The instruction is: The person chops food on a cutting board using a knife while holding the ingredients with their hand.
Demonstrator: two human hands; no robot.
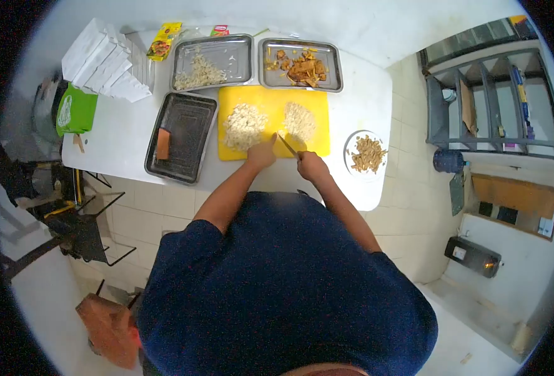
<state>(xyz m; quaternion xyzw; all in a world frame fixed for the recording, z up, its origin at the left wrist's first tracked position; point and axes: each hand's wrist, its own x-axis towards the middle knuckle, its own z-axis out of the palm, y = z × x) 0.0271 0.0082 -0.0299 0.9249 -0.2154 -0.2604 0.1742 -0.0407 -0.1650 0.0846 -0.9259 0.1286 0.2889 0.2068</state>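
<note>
A knife (288, 146) is in my right hand (313, 167), its fingers wrapped round the handle and the blade angled up and left over the yellow cutting board (274, 94). Close to the blade's tip, my left hand (262, 155) rests at the board's front edge with its fingers together; anything under the fingertips is too small to make out. On the board, a pile of pale chopped pieces (244, 125) lies at the left, and finer pale chopped bits (300, 121) lie at the right.
Behind the board stand a metal tray of pale shreds (200, 72) and a tray of browned pieces (305, 67). A dark tray (179, 138) holding an orange-brown block (163, 144) is left. A plate of brown pieces (368, 154) sits right; white boxes (101, 62) stand far left.
</note>
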